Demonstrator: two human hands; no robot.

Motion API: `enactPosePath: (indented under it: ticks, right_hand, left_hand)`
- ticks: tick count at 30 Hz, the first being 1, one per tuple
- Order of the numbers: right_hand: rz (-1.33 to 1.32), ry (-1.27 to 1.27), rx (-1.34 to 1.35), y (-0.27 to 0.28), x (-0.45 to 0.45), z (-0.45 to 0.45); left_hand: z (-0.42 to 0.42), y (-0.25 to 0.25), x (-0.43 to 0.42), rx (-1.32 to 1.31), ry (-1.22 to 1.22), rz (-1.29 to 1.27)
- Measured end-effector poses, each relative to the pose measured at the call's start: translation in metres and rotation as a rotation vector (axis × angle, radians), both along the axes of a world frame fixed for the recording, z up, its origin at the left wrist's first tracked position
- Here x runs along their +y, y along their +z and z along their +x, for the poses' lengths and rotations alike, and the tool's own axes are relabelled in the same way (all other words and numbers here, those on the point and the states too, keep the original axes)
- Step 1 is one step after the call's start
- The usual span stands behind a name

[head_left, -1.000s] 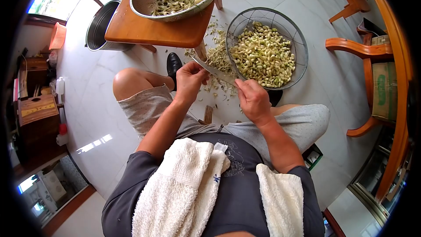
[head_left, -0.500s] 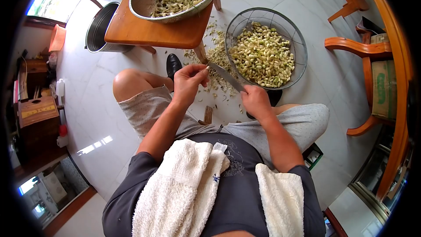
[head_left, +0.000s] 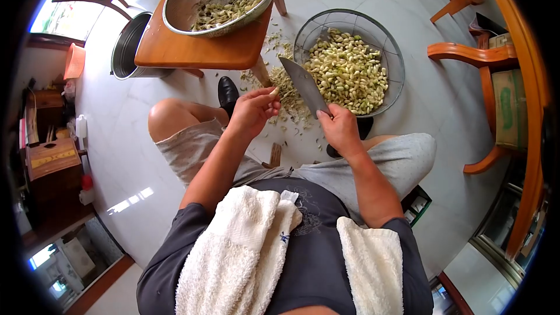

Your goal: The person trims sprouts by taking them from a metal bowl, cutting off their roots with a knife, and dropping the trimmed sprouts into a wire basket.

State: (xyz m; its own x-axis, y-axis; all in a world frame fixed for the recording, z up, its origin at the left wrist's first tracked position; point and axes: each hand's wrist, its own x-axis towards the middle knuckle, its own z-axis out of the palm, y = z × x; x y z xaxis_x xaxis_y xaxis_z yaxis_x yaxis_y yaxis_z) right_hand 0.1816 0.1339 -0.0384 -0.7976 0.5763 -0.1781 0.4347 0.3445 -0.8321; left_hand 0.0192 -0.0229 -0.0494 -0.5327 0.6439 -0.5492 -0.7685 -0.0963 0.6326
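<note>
My left hand (head_left: 255, 109) pinches a small pale bulb (head_left: 274, 91) between thumb and fingertips. In my right hand (head_left: 339, 130) is the handle of a knife (head_left: 304, 83). Its broad blade points up and to the left, apart from the bulb, with the flat side facing me. Just beyond the blade, a round mesh basket (head_left: 399, 64) on the floor holds many whitish-green bulbs (head_left: 348, 72). Up on a wooden stool, a metal colander (head_left: 175, 13) contains more bulbs mixed with darker, stringy bits (head_left: 230, 9).
Trimmings (head_left: 296, 102) lie scattered on the tiled floor (head_left: 125, 140) between the wooden stool (head_left: 192, 52) and basket. A dark metal bucket (head_left: 129, 46) stands left of the stool. Wooden chair parts (head_left: 475, 52) and a cardboard box (head_left: 509, 108) are at the right.
The knife has moved away from the bulb; its blade has swung upward and turned its flat side toward me. My left hand still pinches the bulb. The whole view has shifted slightly.
</note>
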Motion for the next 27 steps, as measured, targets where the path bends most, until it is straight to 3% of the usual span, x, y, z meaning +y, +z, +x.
enactPosePath:
  ticks: [6, 11, 12, 16, 19, 22, 25, 27]
  right_hand:
    - [-0.107, -0.183, 0.139, -0.007, 0.016, 0.007]
    - [-0.249, -0.422, 0.261, 0.011, 0.037, 0.019]
    - [-0.252, -0.451, 0.287, 0.013, 0.043, 0.022]
    - [-0.299, -0.542, 0.311, 0.022, 0.055, 0.028]
    - [-0.312, -0.545, 0.281, 0.028, 0.057, 0.030]
    - [-0.320, -0.509, 0.223, 0.028, 0.056, 0.032]
    - [-0.341, -0.506, 0.225, 0.029, 0.053, 0.030]
    - [-0.348, -0.504, 0.226, 0.035, 0.052, 0.028]
  left_hand:
    - [-0.005, -0.024, 0.016, -0.029, -0.126, -0.048]
    - [0.000, -0.030, 0.088, -0.041, -0.229, -0.125]
    - [-0.002, -0.043, 0.104, -0.045, -0.273, -0.036]
    - [0.002, -0.031, 0.154, 0.148, -0.353, -0.147]
    - [-0.005, -0.045, 0.160, 0.208, -0.564, -0.184]
    - [-0.005, -0.055, 0.130, 0.945, -1.114, -0.489]
    - [-0.014, -0.042, 0.080, 1.669, -1.047, -0.369]
    - [-0.035, 0.040, 0.081, 1.358, -1.081, -0.417]
